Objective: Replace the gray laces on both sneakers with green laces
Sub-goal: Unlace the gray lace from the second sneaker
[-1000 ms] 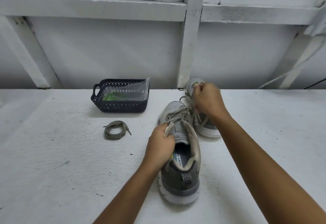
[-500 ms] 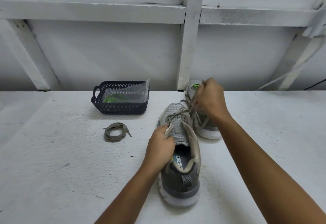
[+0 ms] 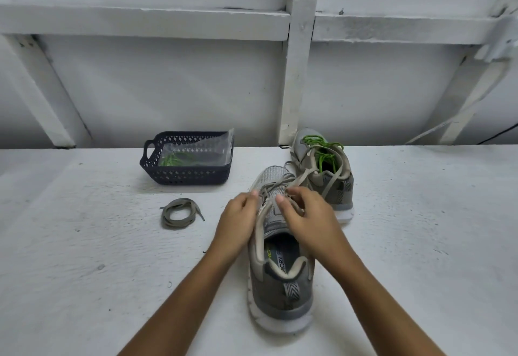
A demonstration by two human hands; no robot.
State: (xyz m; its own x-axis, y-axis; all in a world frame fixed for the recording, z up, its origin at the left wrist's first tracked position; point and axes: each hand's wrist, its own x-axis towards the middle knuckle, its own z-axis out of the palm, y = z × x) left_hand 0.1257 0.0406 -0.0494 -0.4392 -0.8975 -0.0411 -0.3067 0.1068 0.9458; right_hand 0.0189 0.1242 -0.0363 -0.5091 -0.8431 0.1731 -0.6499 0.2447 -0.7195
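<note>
White bench (image 3: 84, 243) is carrying everything, with a white wall running behind it. Near sneaker (image 3: 280, 294) is sitting centre, heel toward us and toe pointing away. Far sneaker (image 3: 340, 187) is sitting just beyond it to the right, near the wall, and is already wearing a green lace (image 3: 322, 156). Dark basket (image 3: 185, 177) is sitting back left, well apart from the sneakers, and is holding a clear bag (image 3: 201, 148) with more green laces (image 3: 171, 160) showing inside.

We're working at the near sneaker's eyelets with both hands. Our left hand (image 3: 238, 221) is gripping the sneaker's left side, fingers (image 3: 246, 201) curling round the upper. Our right hand (image 3: 308, 221) is pinching the gray lace (image 3: 301, 179) at the eyelets, thumb against curled fingers. That lace is running partly threaded through the near sneaker and trailing over onto the far sneaker.

Loose gray lace (image 3: 179, 214) is lying coiled on the bench between the basket and our left hand, touching neither.
</note>
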